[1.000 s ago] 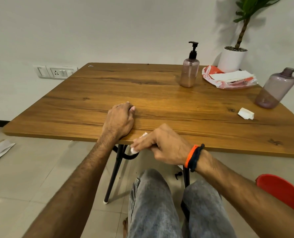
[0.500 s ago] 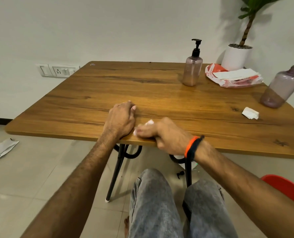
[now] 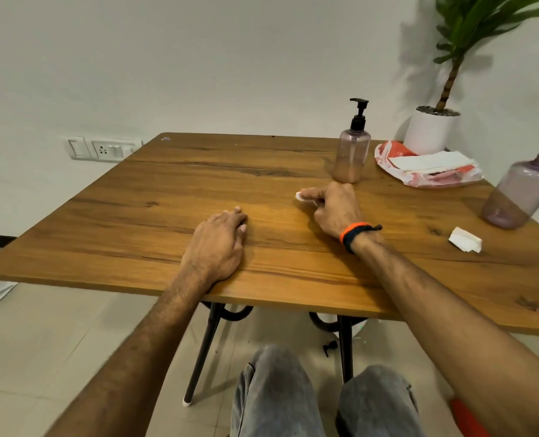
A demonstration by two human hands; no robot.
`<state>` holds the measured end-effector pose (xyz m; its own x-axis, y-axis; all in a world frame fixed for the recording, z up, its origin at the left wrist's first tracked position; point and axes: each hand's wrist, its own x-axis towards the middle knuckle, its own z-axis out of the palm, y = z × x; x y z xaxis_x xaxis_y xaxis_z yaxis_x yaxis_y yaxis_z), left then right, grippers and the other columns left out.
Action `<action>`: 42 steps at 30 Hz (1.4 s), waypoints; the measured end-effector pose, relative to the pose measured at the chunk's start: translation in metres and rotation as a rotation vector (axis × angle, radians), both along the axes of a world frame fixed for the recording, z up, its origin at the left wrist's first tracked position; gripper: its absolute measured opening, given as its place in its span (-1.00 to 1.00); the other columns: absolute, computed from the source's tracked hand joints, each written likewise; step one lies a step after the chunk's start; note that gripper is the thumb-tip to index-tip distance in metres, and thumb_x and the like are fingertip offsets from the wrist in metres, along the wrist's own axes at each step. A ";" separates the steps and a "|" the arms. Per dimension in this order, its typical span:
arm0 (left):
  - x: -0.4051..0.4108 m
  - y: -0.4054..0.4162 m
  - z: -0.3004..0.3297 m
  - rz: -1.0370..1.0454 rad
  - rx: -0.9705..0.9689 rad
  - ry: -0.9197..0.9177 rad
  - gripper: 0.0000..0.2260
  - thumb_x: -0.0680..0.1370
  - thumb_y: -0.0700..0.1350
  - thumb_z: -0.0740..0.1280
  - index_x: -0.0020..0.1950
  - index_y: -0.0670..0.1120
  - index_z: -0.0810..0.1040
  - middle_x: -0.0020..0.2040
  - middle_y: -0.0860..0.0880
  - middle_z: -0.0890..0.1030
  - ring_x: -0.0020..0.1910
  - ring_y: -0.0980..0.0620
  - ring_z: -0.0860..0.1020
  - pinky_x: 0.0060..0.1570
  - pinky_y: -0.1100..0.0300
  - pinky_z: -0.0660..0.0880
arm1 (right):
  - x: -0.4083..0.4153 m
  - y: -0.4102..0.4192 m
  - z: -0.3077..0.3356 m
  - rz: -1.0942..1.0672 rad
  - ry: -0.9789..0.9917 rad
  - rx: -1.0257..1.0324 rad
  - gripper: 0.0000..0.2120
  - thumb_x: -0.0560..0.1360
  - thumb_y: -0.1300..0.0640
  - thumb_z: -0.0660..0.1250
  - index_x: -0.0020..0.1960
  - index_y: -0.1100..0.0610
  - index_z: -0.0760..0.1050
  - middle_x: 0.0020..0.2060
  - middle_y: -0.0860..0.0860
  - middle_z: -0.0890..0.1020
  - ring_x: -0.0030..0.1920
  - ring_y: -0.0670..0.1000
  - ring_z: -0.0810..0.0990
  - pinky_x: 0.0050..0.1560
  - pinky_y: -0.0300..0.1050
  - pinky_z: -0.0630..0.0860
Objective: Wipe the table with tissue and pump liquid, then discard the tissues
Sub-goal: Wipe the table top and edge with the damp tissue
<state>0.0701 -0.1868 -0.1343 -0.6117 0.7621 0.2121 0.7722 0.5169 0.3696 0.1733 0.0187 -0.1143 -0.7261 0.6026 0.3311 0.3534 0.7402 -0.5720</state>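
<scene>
Tissue (image 3: 300,196) sits pinched under the right hand (image 3: 334,207) near the middle of the table (image 3: 135,222), just below the pump bottle (image 3: 352,152). The left hand (image 3: 218,244) rests on the table, fingers loosely curled, holding nothing.

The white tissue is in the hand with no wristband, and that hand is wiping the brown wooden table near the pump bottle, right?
Not quite. The head view shows the small white tissue under the fingers of the right hand, the one with the orange and black wristband. It is wiping the brown wooden table near the clear pump bottle.
</scene>
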 end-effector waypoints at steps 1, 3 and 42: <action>0.000 0.000 -0.001 0.001 0.002 0.008 -0.63 0.67 -0.03 0.08 0.47 -0.05 0.36 0.51 0.00 0.34 0.47 -0.02 0.30 0.45 -0.04 0.21 | -0.010 0.009 -0.002 -0.018 -0.041 0.019 -0.48 0.40 0.49 0.20 0.21 0.07 0.62 0.18 0.04 0.65 0.25 0.01 0.57 0.37 -0.23 0.36; -0.001 0.000 -0.002 0.002 0.013 0.018 -0.63 0.67 -0.03 0.08 0.47 -0.04 0.36 0.51 0.01 0.33 0.47 -0.01 0.29 0.46 -0.02 0.20 | -0.027 0.023 -0.004 -0.022 -0.100 0.047 -0.49 0.44 0.47 0.22 0.23 0.06 0.60 0.22 0.07 0.63 0.26 0.06 0.56 0.40 -0.14 0.36; -0.004 0.003 -0.009 0.021 0.040 0.011 -0.63 0.65 -0.04 0.10 0.46 -0.02 0.38 0.50 0.01 0.36 0.48 0.01 0.28 0.48 0.00 0.19 | -0.025 -0.030 0.000 0.606 -0.302 0.181 -0.38 0.40 0.48 0.19 0.31 -0.03 0.54 0.29 -0.11 0.56 0.37 -0.14 0.44 0.45 -0.28 0.24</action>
<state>0.0657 -0.1841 -0.1429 -0.6248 0.7400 0.2490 0.7656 0.5181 0.3814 0.1482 -0.0113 -0.1146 -0.9928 0.0165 0.1190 -0.0280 0.9313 -0.3631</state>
